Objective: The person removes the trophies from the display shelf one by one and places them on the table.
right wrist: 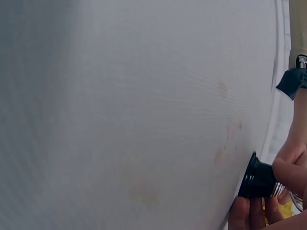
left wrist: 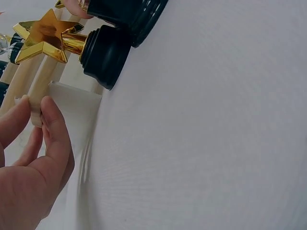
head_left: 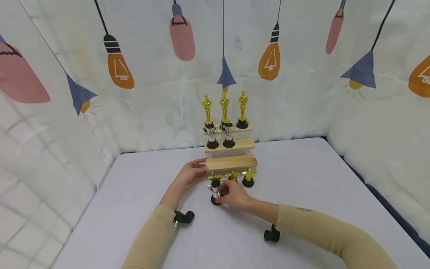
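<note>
My right hand (head_left: 237, 196) grips a small silver trophy cup (head_left: 216, 185) with a black base, low over the table in front of the stand. In the right wrist view its black base (right wrist: 259, 178) shows between the fingers. My left hand (head_left: 192, 173) pinches the left end of the lowest wooden shelf board (head_left: 231, 163) between thumb and fingers. The left wrist view shows the board's end (left wrist: 36, 108) between them. Gold star trophies stand before that board; the rightmost star trophy (head_left: 249, 177) is in plain sight, and the others are partly hidden by the silver cup and right hand.
Two silver trophy cups (head_left: 228, 134) stand on the middle board (head_left: 245, 143). Behind them, three gold figure statuettes (head_left: 242, 108) line the top board (head_left: 248, 128). The white table (head_left: 302, 175) reaches back to a curtain (head_left: 151, 104) printed with lamps.
</note>
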Demonstrator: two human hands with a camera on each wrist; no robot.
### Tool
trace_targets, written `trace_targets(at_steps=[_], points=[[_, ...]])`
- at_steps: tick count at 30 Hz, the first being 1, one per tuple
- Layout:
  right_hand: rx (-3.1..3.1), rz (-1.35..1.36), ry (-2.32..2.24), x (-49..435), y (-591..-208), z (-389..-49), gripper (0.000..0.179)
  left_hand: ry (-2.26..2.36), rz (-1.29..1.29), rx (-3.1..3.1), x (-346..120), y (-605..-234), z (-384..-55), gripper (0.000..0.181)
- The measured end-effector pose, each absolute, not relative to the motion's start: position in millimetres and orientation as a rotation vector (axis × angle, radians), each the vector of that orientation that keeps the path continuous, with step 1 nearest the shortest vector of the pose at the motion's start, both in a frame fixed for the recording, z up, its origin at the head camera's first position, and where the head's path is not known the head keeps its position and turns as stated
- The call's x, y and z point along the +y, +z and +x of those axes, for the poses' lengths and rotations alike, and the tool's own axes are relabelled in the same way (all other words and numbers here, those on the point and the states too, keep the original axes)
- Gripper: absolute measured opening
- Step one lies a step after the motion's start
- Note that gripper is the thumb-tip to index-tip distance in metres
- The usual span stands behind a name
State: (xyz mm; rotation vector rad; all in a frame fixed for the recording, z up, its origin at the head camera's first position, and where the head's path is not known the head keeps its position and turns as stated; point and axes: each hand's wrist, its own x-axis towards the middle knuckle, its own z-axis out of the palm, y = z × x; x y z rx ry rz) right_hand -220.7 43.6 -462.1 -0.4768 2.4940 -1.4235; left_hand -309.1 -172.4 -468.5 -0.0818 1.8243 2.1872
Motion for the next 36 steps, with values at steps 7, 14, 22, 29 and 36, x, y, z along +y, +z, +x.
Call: trace_targets(at_steps=[7,14,22,29,36], points=[[2.526,-0.562,-1.419,47,-463,-221,0.030,2.165,-0.070,1.836,-173,-470,-309,0.052],[2.547,-0.605,-1.436,56,-463,-219,0.031,2.156,-0.039,1.847,-173,-471,-308,0.053],[2.534,-0.639,-1.506,67,-452,-215,0.033,2.151,-0.058,1.860,-173,-470,-309,0.055],[2.525,-0.651,-1.540,76,-443,-215,0.030,2.151,-0.053,1.866,-174,-470,-310,0.055],[2.481,-0.617,-1.614,83,-432,-214,0.025,2.165,-0.043,1.856,-172,-470,-308,0.054]])
